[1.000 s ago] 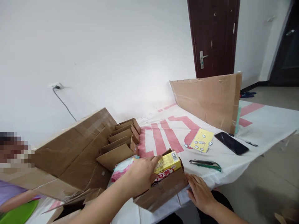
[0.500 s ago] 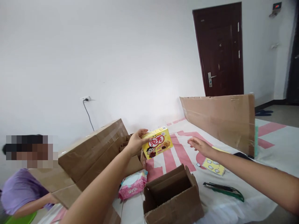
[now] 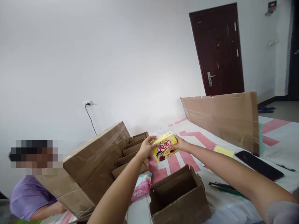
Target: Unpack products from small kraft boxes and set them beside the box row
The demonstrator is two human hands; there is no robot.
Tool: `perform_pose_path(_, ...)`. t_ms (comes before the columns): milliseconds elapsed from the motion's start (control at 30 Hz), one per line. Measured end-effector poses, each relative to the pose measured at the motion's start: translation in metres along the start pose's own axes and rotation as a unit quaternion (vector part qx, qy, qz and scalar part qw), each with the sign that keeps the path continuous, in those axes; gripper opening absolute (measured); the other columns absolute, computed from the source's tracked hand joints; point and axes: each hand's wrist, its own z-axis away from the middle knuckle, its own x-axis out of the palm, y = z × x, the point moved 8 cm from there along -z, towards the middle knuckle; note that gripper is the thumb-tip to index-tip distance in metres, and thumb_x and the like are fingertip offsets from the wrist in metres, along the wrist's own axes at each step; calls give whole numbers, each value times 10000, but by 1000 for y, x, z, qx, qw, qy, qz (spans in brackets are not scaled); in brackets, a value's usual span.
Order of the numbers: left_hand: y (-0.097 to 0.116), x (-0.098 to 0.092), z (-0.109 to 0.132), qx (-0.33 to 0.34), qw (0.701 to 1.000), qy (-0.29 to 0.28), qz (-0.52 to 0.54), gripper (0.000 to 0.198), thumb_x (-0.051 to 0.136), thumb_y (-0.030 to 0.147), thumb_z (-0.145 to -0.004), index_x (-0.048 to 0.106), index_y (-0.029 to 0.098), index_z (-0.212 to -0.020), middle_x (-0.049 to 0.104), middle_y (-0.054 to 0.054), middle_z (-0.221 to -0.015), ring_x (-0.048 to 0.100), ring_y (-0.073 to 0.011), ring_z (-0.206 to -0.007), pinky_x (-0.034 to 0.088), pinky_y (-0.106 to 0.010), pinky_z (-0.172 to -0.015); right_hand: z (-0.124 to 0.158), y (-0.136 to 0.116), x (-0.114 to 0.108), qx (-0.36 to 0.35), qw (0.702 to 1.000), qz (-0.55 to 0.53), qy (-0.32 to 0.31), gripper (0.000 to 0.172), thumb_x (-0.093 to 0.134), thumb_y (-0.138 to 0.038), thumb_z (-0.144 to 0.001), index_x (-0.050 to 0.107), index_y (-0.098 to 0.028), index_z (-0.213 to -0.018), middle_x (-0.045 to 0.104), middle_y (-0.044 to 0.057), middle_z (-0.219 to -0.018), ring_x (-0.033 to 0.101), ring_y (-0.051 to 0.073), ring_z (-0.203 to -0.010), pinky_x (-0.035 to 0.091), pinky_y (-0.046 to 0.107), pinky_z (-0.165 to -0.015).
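A yellow snack box (image 3: 164,148) with red lettering and a cartoon figure is held up above the tablecloth. My left hand (image 3: 147,147) grips its left end, fingers over the top edge. At its right end, my right hand (image 3: 181,144) is closed on the same box. Below it stands an open brown cardboard box (image 3: 181,199), its visible inside dark. A pink pack of wipes (image 3: 142,188) lies to the left, partly hidden by my left forearm.
Several small cardboard boxes (image 3: 130,151) line up beside a large carton (image 3: 98,155) at left. A person in a purple shirt (image 3: 32,194) is behind it. At right are a cardboard panel (image 3: 219,118), a phone (image 3: 259,165), a yellow card (image 3: 223,151) and a green cutter (image 3: 224,187).
My right hand has moved left and taken hold of the snack box's right end. The view has shifted a little, showing more of the small boxes and the phone.
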Motion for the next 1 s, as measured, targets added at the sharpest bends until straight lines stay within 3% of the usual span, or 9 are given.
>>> perform_pose_path(167, 25, 13, 34, 43, 999, 5, 6, 678, 846, 489, -537, 563, 199, -1080, 624, -43, -1042, 619, -179, -908, 512, -340, -850, 28, -19, -3, 12, 997, -76, -15, 699, 889, -491, -532, 610, -154, -1078, 728, 97, -1060, 693, 245, -910, 556, 435, -872)
perform_pose_path(333, 26, -15, 93, 111, 993, 28, 25, 592, 611, 582, -790, 502, 240, -1260, 520, -92, -1327, 481, -253, -1246, 396, -415, -1027, 94, -27, -57, 10, 987, -162, 14, 566, 844, -456, -650, 658, -160, -1095, 737, 104, -1052, 695, 259, -930, 546, 438, -883)
perform_pose_path(433, -12, -44, 136, 135, 990, 39, 24, 633, 560, 640, -799, 483, 258, -1299, 431, -99, -1452, 402, -301, -1338, 370, -434, -1042, 154, -11, -95, 38, 977, -211, 20, 563, 863, -452, -623, 686, -177, -1081, 735, 107, -1066, 695, 277, -959, 544, 435, -882)
perform_pose_path(533, -80, -65, 178, 109, 991, 55, 53, 861, 680, 750, -612, 447, 294, -1305, 474, -119, -1415, 464, -350, -1296, 434, -442, -979, 211, 16, -105, 107, 971, -205, -55, 584, 883, -474, -571, 717, -168, -1041, 742, 121, -1023, 698, 294, -960, 533, 422, -885)
perform_pose_path(667, -181, -51, 229, 18, 994, 79, 78, 1067, 773, 738, -478, 364, 313, -1367, 410, -150, -1477, 416, -396, -1348, 425, -490, -1025, 254, 57, -77, 199, 949, -187, -155, 599, 906, -376, -539, 715, -149, -1059, 743, 125, -1005, 700, 290, -949, 535, 391, -869)
perform_pose_path(733, -214, -28, 249, -7, 993, 73, 95, 1206, 812, 717, -414, 291, 291, -1413, 408, -178, -1474, 391, -414, -1365, 400, -506, -1061, 255, 72, -54, 209, 944, -187, -177, 554, 903, -318, -540, 713, -142, -1030, 750, 110, -977, 706, 267, -918, 545, 360, -837)
perform_pose_path(767, -223, -15, 256, -16, 994, 61, 91, 1237, 840, 666, -423, 252, 268, -1435, 424, -190, -1457, 388, -410, -1369, 374, -507, -1087, 252, 78, -41, 206, 942, -190, -183, 540, 900, -301, -543, 709, -141, -1022, 751, 103, -973, 707, 256, -908, 548, 348, -826)
perform_pose_path(867, -234, -2, 270, -50, 991, 119, 35, 1138, 859, 518, -505, 254, 208, -1417, 480, -194, -1385, 433, -377, -1336, 356, -499, -1103, 232, 87, -1, 183, 941, -209, -191, 542, 890, -286, -567, 687, -144, -1049, 748, 102, -1012, 705, 238, -914, 549, 338, -823)
perform_pose_path(1000, -231, -34, 280, -111, 962, 243, -62, 888, 779, 502, -604, 358, 180, -1315, 566, -157, -1223, 568, -337, -1167, 463, -483, -1002, 202, 93, 58, 147, 935, -249, -206, 579, 891, -303, -584, 656, -137, -1086, 734, 125, -1069, 697, 246, -959, 543, 364, -862)
